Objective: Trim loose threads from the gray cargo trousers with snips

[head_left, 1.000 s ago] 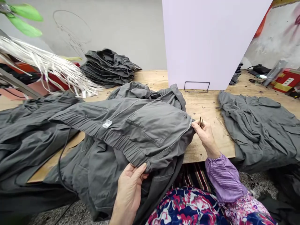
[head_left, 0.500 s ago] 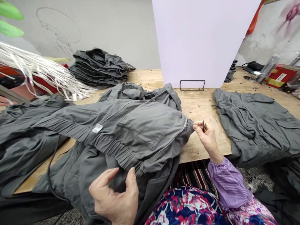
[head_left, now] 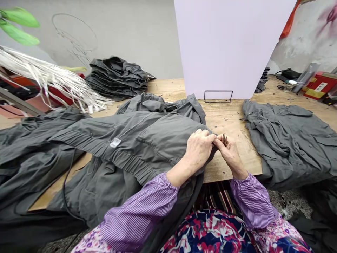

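Grey trousers (head_left: 158, 137) lie spread across the table, showing an elastic waistband, a patch pocket and a small white label (head_left: 115, 142). At their right edge my left hand (head_left: 198, 149) is closed on the cloth, its fingertips meeting those of my right hand (head_left: 228, 151). That hand pinches the edge too, and a small pair of dark, pointed thread snips (head_left: 224, 139) sticks up out of its fingers. The bit of seam between the fingertips is hidden by the hands.
Folded grey garments (head_left: 289, 137) lie on the right of the wooden table (head_left: 223, 116); a stack of them (head_left: 116, 77) stands at the back left. White strips (head_left: 60, 84) hang at the left. A white board (head_left: 231, 45) stands upright behind, near a red box (head_left: 319, 85).
My left hand has come up from the waistband at the front to the trousers' right edge and closed there beside my right hand. The right hand has barely moved.
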`<state>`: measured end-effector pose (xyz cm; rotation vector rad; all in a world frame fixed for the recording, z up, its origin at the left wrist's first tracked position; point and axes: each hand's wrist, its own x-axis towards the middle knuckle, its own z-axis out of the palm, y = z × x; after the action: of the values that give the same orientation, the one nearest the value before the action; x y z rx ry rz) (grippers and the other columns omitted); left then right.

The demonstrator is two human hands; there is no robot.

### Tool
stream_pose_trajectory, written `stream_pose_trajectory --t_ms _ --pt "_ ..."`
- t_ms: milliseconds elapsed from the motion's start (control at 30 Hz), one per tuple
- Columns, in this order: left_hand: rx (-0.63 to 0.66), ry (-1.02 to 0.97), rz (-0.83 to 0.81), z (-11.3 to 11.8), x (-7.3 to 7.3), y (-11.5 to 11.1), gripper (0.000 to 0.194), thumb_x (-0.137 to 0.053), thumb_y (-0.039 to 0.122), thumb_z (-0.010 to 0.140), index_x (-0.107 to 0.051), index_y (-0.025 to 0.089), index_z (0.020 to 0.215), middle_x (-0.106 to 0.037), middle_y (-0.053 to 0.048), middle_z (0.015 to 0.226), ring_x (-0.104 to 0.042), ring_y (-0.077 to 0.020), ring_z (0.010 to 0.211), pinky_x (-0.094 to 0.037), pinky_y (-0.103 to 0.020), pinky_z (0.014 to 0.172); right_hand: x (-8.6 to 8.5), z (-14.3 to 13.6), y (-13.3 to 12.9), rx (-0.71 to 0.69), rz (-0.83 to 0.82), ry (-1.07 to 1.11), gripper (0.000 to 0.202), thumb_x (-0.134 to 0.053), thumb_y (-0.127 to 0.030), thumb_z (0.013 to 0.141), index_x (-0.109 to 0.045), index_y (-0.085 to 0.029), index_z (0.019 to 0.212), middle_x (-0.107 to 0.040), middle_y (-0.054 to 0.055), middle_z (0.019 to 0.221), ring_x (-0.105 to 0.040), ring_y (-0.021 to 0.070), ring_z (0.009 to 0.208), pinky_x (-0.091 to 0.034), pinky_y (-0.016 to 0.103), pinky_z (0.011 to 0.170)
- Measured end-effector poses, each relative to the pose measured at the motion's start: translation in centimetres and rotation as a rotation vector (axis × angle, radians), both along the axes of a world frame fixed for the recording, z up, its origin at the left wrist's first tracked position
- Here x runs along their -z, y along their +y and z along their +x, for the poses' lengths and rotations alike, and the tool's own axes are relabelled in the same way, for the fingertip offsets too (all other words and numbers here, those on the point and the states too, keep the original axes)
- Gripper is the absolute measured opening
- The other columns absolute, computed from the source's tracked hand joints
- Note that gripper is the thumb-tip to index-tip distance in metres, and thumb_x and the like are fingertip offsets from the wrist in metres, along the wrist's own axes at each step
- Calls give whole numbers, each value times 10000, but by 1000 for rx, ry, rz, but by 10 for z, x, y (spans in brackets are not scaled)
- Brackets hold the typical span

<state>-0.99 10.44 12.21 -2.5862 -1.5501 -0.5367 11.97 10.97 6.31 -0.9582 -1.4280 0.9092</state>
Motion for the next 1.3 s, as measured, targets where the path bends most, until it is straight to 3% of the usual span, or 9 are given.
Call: stream_pose_trajectory --t_ms 133,333,633,800,967,1067,1167,1233,1300 --pt "-61 -89 -88 5 11 12 217 -472 189 825 -667 173 731 -630 -72 752 -553 -188 698 -377 -294 606 4 4 -1 50 34 -79 265 -507 -393 853 -489 -176 701 -433 -35 619 -411 96 571 -344 230 552" --pt "-109 -501 -170 -5 22 21 172 -538 150 758 -603 164 599 -614 -22 588 -555 -139 578 -385 -257 610 1 21 -13 139 58 -458 265 -397 -394 909 -469 -188 1060 -593 45 864 -562 167 743 -405 275 653" --pt "-115 -657 -124 -2 25 15 156 -533 155 749 -584 164 602 -604 -5 610 -531 -122 588 -375 -250 612 2 11 -13 259 276 -956 213 -404 -309 921 -563 -173 880 -618 63 781 -567 190 739 -341 270 627" --pt "-48 -621 -27 3 25 -3 198 -491 157 800 -578 164 622 -592 -22 669 -542 -126 651 -396 -250 635 6 10 -13 289 287 -914 236 -397 -310 921 -583 -188 839 -608 42 707 -549 170 663 -322 266 600" --pt "214 -675 188 -1 32 -67 237 -507 277 851 -523 170 640 -523 -8 587 -483 -112 583 -395 -251 590 9 14 -14 251 105 -530 226 -445 -392 891 -536 -188 928 -587 20 726 -537 159 641 -377 269 594" --pt "21 -838 303 -22 48 -106 148 -580 214 806 -491 181 692 -491 12 613 -474 -107 609 -405 -244 603 8 8 -13 115 2 -347 340 -509 -455 857 -485 -177 1053 -528 -26 631 -507 132 563 -381 255 547" --pt "-434 -974 337 -58 71 -126 141 -623 153 756 -496 187 807 -502 -8 798 -506 -118 785 -430 -256 735 6 -5 -8 79 -44 -244 486 -648 -449 757 -458 -175 1111 -451 -76 563 -443 102 487 -352 229 486" --pt "-713 -1152 275 -80 83 -129 258 -669 203 717 -487 190 900 -493 -22 905 -511 -124 863 -434 -262 790 7 -16 -2 121 -69 -213 520 -726 -401 673 -483 -178 1075 -428 -87 568 -406 83 471 -328 211 456" --pt "-842 -1444 122 -96 89 -128 371 -705 250 672 -470 190 952 -508 -18 921 -533 -114 839 -452 -247 763 11 -25 4 169 -88 -217 446 -739 -319 634 -522 -177 997 -425 -85 583 -387 71 477 -313 200 448"
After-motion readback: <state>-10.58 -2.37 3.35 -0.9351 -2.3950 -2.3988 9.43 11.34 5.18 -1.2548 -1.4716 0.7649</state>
